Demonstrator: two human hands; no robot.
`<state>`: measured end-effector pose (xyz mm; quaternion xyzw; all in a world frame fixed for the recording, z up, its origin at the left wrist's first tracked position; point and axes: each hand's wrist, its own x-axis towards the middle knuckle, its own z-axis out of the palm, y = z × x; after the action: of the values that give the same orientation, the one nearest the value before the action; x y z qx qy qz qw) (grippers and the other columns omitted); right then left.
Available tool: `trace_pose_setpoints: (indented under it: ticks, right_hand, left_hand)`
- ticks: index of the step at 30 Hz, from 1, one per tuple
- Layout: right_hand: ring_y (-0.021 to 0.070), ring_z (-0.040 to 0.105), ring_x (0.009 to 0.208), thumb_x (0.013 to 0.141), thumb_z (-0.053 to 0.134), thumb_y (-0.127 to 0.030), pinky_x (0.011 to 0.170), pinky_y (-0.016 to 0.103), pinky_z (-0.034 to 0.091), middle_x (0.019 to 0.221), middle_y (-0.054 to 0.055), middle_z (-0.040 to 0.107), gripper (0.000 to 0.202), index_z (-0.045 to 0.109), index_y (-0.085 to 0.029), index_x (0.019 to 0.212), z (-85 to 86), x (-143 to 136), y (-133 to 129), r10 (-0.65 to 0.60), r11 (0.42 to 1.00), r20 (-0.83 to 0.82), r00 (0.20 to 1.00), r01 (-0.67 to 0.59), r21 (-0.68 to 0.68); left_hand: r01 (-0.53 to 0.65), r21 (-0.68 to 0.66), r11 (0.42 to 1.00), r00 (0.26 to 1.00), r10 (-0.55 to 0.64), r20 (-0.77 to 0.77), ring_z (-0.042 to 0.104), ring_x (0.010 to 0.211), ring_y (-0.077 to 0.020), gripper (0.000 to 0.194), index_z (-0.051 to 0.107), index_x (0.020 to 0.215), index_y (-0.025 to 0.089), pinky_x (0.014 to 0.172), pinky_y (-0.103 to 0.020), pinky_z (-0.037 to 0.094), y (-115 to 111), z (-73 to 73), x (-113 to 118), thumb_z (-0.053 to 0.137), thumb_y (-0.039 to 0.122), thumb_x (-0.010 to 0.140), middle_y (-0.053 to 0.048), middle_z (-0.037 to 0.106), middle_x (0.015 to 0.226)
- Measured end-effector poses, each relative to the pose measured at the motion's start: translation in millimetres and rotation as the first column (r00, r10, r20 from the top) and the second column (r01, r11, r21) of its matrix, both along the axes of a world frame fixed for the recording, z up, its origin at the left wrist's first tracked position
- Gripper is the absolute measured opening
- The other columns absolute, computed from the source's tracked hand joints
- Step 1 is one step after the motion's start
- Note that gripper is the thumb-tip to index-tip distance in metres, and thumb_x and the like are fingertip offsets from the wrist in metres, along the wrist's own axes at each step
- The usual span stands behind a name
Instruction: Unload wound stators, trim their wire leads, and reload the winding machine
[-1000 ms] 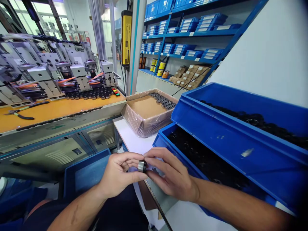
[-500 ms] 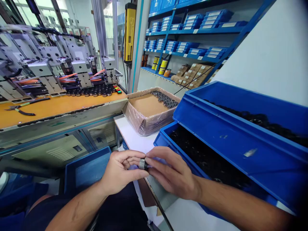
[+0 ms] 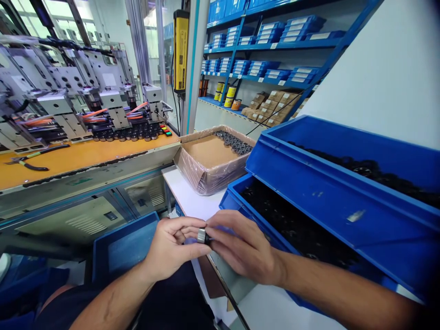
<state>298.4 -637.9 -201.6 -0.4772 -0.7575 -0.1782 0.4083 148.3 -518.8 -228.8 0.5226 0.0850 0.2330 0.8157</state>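
A small silver-and-black cylindrical part (image 3: 202, 235) is held between both hands above the front edge of the white table. My left hand (image 3: 176, 245) pinches it from the left, with the thumb below and the index finger above. From the right, my right hand (image 3: 242, 245) has its fingertips closed on the black end of the same part. Those fingertips hide some of the dark end.
A plastic-lined carton (image 3: 213, 174) with dark parts stands ahead. Stacked blue bins (image 3: 309, 183) of black parts fill the right side. At left are an orange bench (image 3: 85, 153) with machinery, pliers (image 3: 32, 158) and, below, a blue tray (image 3: 129, 245).
The view has shifted slightly. Both hands keep their hold on the small part, and the right fingers have moved a little against it.
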Motion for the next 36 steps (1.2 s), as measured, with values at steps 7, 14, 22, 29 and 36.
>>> trace_pose_setpoints:
  ticks: [7,14,22,29,36]
  right_hand:
    - [0.0205,0.062,0.097,0.086,0.063,-0.005,0.080,0.036,0.059,0.102,0.015,0.063,0.025,0.060,-0.007,0.111,-1.1,0.5,-0.3,0.005,1.000,-0.003,1.000,-0.005,0.007]
    - [0.0199,0.062,0.096,0.087,0.063,-0.008,0.079,0.035,0.059,0.102,0.013,0.062,0.028,0.057,-0.010,0.115,-3.8,1.8,0.9,-0.011,1.000,0.007,1.000,0.011,0.011]
    - [0.0193,0.062,0.095,0.088,0.063,-0.009,0.079,0.036,0.060,0.100,0.013,0.064,0.027,0.058,-0.009,0.114,-2.8,2.3,0.7,-0.013,1.000,0.008,1.000,0.013,0.014]
    - [0.0185,0.063,0.092,0.087,0.064,-0.008,0.078,0.035,0.059,0.096,0.012,0.065,0.021,0.061,-0.009,0.108,-3.6,1.4,1.0,-0.012,1.000,0.007,1.000,0.012,0.022]
    - [0.0181,0.062,0.088,0.085,0.069,-0.013,0.075,0.033,0.058,0.094,0.010,0.065,0.021,0.064,-0.010,0.105,-4.7,2.1,0.2,-0.027,1.000,0.054,0.998,0.026,0.007]
  left_hand:
    - [0.001,-0.005,1.000,1.000,-0.001,-0.007,0.074,0.078,-0.0128,0.039,0.077,0.094,0.018,0.076,-0.020,0.057,0.6,1.3,-1.1,0.087,0.006,0.058,-0.004,0.079,0.085]
    - [-0.008,0.012,1.000,1.000,0.009,-0.014,0.073,0.077,-0.0146,0.037,0.077,0.093,0.017,0.076,-0.023,0.058,1.2,1.6,0.2,0.088,0.010,0.058,-0.006,0.079,0.084]
    - [-0.035,0.024,0.999,0.999,0.036,-0.040,0.074,0.077,-0.0175,0.038,0.077,0.093,0.015,0.076,-0.026,0.060,1.1,0.2,0.6,0.088,0.010,0.056,-0.008,0.079,0.084]
    - [-0.048,0.018,0.999,0.998,0.049,-0.030,0.075,0.079,-0.0171,0.039,0.078,0.092,0.017,0.075,-0.024,0.060,1.1,-1.3,0.5,0.087,0.006,0.056,-0.007,0.079,0.085]
    - [0.021,-0.063,0.998,0.998,-0.025,-0.059,0.075,0.073,-0.0174,0.041,0.079,0.090,0.017,0.071,-0.024,0.061,2.3,-1.7,-0.5,0.091,0.009,0.052,-0.007,0.079,0.080]
